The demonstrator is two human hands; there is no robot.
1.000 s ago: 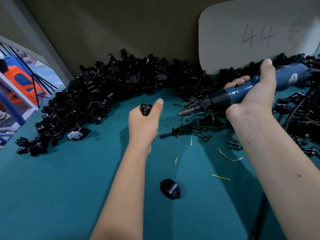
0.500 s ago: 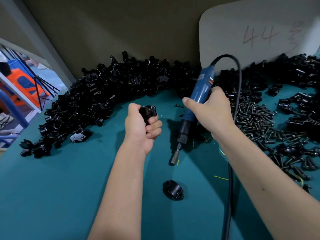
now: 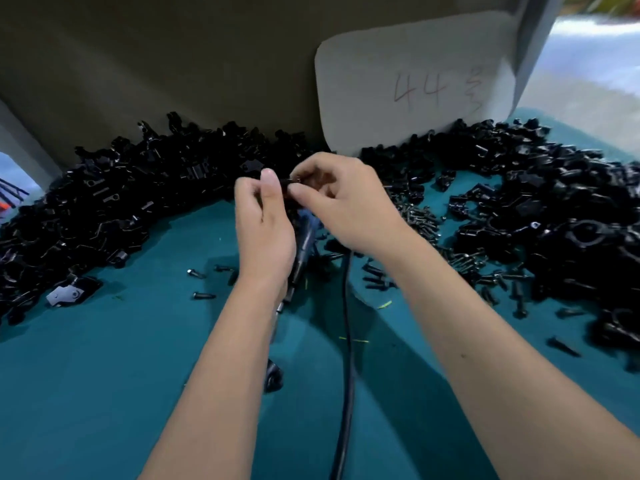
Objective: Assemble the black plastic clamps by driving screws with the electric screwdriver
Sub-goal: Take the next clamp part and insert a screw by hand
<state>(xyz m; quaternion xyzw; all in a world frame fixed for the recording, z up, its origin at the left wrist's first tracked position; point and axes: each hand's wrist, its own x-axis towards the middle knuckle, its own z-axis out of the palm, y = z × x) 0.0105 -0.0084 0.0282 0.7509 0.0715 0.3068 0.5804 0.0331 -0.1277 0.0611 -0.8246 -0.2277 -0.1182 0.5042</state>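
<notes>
Together, left hand (image 3: 265,230) and right hand (image 3: 349,206), fingers pinching one clamp (image 3: 288,184) (mostly hidden)

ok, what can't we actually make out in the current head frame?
- Clamp piece between both hands: mostly covered by the left hand and right hand; whether a screw is in it is unclear.
- Electric screwdriver: body hidden behind the left hand, and who holds it is unclear.
- Loose clamp on the mat: half behind the left forearm.
- Writing after "44" on the card: too faint.
</notes>
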